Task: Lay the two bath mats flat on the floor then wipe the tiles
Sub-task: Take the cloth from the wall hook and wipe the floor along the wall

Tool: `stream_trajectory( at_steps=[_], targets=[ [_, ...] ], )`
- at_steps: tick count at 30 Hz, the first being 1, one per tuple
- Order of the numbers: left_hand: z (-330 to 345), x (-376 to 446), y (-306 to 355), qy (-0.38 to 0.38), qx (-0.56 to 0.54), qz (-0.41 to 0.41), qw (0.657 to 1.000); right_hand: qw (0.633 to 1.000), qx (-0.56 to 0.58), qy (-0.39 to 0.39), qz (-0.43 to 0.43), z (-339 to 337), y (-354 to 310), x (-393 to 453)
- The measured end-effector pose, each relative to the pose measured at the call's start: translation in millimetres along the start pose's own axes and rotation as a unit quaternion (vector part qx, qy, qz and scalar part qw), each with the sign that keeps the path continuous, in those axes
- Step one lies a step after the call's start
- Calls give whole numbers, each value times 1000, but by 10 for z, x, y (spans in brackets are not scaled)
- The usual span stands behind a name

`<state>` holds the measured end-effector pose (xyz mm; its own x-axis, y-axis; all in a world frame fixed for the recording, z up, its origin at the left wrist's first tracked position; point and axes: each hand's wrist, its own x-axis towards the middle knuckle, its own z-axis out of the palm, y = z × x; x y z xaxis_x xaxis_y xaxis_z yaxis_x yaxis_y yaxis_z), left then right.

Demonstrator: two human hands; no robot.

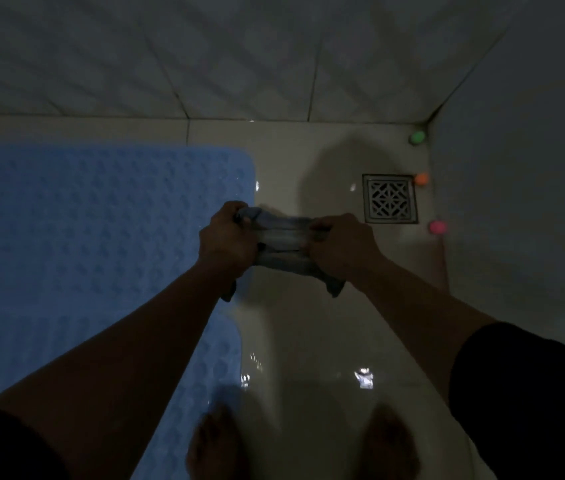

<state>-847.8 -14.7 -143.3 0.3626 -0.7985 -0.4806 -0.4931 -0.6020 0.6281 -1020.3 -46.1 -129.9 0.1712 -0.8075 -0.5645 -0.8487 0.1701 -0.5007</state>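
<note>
A blue bath mat [94,244] with a bumpy surface lies flat on the left of the pale tiled floor [308,323]. Its lower part reaches down past my left arm, where a faint seam crosses it; I cannot tell whether that is a second mat. Above the floor, my left hand [229,237] and my right hand [339,244] each grip one end of a bunched grey cloth [282,242] stretched between them. Corners of the cloth hang below both hands.
A square metal floor drain [390,198] sits right of my hands. Three small balls, green [417,137], orange [422,178] and pink [436,227], lie along the right wall. Patterned wall tiles [239,57] rise behind. My bare feet [217,445] stand at the bottom.
</note>
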Motion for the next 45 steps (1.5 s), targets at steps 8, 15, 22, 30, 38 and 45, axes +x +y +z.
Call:
stream_trajectory(
  at_steps=[8, 15, 22, 30, 38, 45],
  targets=[
    [499, 1101, -228, 74, 51, 100, 991, 991, -81, 85, -65, 381, 350, 1291],
    [527, 2154, -47, 138, 88, 187, 969, 960, -86, 214, -156, 263, 319, 2248],
    [577, 2689, 148, 140, 124, 190, 964, 943, -133, 273, -134, 44, 140, 2895],
    [878, 2815, 67, 143, 195, 211, 947, 921, -170, 325, -133, 320, 366, 3086],
    [1056, 2887, -12, 172, 348, 242, 889, 911, -239, 317, -115, 429, 445, 3221],
    [1015, 2876, 42, 151, 410, 222, 872, 924, -269, 260, -82, 405, 401, 3153]
  ],
)
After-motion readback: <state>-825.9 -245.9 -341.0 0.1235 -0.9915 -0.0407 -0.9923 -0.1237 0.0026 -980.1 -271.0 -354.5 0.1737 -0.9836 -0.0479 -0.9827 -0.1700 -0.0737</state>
